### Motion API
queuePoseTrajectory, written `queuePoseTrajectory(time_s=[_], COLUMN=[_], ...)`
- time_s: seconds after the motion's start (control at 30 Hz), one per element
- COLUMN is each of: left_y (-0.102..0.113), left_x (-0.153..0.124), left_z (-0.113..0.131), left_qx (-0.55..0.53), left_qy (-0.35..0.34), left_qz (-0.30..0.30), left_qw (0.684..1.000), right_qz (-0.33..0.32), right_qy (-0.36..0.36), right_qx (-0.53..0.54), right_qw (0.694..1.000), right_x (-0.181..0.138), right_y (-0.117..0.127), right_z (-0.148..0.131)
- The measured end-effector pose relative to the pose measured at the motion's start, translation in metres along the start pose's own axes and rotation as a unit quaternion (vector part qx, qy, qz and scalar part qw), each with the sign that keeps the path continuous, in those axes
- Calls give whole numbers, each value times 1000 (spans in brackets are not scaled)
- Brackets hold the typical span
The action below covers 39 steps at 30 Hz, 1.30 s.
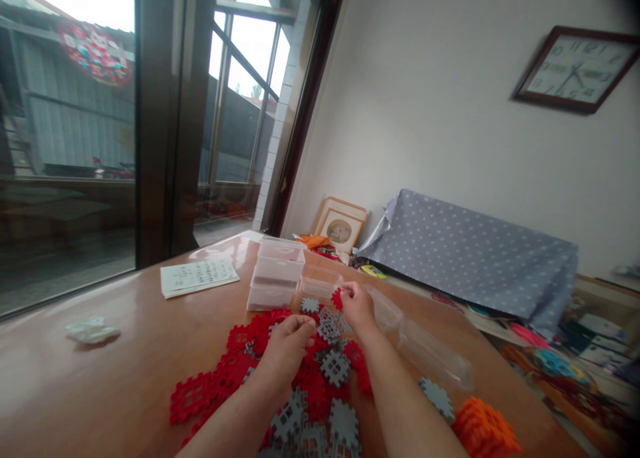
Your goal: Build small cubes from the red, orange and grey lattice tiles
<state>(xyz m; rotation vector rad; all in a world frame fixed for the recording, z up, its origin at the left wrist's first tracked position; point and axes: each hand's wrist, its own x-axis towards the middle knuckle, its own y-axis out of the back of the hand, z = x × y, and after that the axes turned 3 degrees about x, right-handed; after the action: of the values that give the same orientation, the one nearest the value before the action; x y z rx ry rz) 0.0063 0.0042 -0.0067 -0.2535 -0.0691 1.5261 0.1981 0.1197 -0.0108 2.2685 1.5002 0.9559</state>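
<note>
A heap of flat toothed building tiles lies on the wooden table (125, 351), red ones (235, 368) mixed with grey ones (335, 366). My left hand (287, 348) rests on the heap with its fingers curled and pinched over the pieces; what they grip is hidden. My right hand (356, 306) reaches a little farther and pinches a red tile (338, 299) at the rim of a clear plastic box (320, 285). A grey tile (309, 305) lies just in front of that box.
Stacked clear boxes (276, 275) stand behind the heap, with two more clear trays (434, 355) to the right. An orange block (483, 428) sits at the near right. A printed sheet (197, 276) and a crumpled tissue (91, 329) lie to the left.
</note>
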Motion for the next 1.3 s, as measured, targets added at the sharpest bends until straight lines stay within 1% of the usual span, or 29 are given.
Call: queuePoseTrajectory(time_s=[0.07, 0.13, 0.23, 0.3, 0.43, 0.57, 0.63, 0.73, 0.8, 0.9, 1.03, 1.07, 1.2, 1.27, 1.3], left_y=[-1, -2, -6, -7, -8, -5, -4, -5, -6, -9, -15, -16, -24, -28, -30], left_x=[-1, -3, -6, -7, -6, -5, -6, -7, -9, -13, -19, -21, -27, -31, -32], left_z=[0, 1, 2, 3, 2, 1, 1, 0, 1, 2, 2, 1, -5, -8, -9], left_qx=[7, 12, -4, -23, -45, -44, -46, -35, -27, -21, -4, 1, 18, 26, 31], left_qy=[-6, -17, -42, -54, -73, -48, -38, -43, -44, -31, -32, -36, -49, -48, -46], left_qz=[1, 11, 15, 1, -17, -31, -42, -57, -71, -83, -114, -126, -162, -173, -178], left_qw=[1000, 1000, 999, 998, 996, 997, 997, 997, 996, 996, 993, 991, 985, 983, 982], right_qz=[9, 12, 4, -6, -30, -44, -45, -34, -27, -35, -35, -23, 60, 80, 79], right_qy=[-15, -35, -68, -89, -116, -125, -127, -133, -137, -143, -117, -107, -84, -71, -59], right_qx=[76, 153, 258, 312, 384, 413, 416, 408, 380, 316, 280, 268, 189, 151, 133], right_qw=[997, 987, 964, 946, 916, 901, 899, 903, 915, 937, 952, 957, 977, 983, 986], right_x=[-8, -20, -40, -54, -78, -97, -105, -119, -130, -150, -171, -174, -176, -176, -177], right_y=[3, 3, -1, -3, -3, 7, 16, 36, 52, 74, 93, 97, 114, 123, 126], right_z=[-6, -12, -23, -31, -45, -51, -51, -47, -44, -40, -30, -26, -11, -8, -9])
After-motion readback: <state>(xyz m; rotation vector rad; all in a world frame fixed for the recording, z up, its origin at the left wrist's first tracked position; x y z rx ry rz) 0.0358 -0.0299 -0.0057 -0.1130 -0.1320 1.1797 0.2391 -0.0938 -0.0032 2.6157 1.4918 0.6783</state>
